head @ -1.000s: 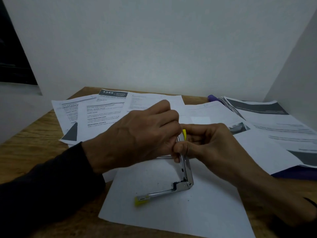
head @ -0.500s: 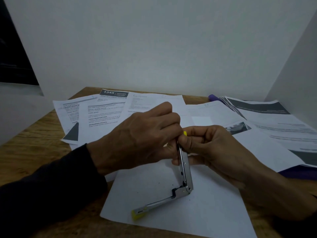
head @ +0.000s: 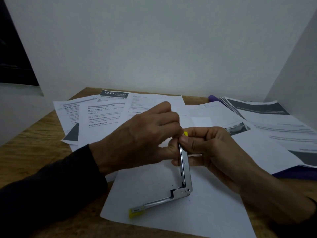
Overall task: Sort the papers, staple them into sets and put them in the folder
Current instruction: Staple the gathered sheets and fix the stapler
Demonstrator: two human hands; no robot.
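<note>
Head view, from left to right: printed papers (head: 103, 115) fan across the far left of the wooden table (head: 34, 152), more sheets lie toward the far right edge over a purple folder (head: 291, 174), and a blank sheet (head: 171, 217) sits near the front edge. Above that sheet a stapler (head: 183, 170) is swung wide open, its lower arm resting on the paper and its upper arm standing nearly upright. The left hand (head: 142, 136) curls its fingertips at the top of the upright arm; what it pinches there is hidden. The right hand (head: 211, 148) grips the same arm just under its yellow tip. This looks like loading or clearing the stapler, before any stapling. Next, the staples need seating in the channel and the arm closing carefully so nothing jams.
</note>
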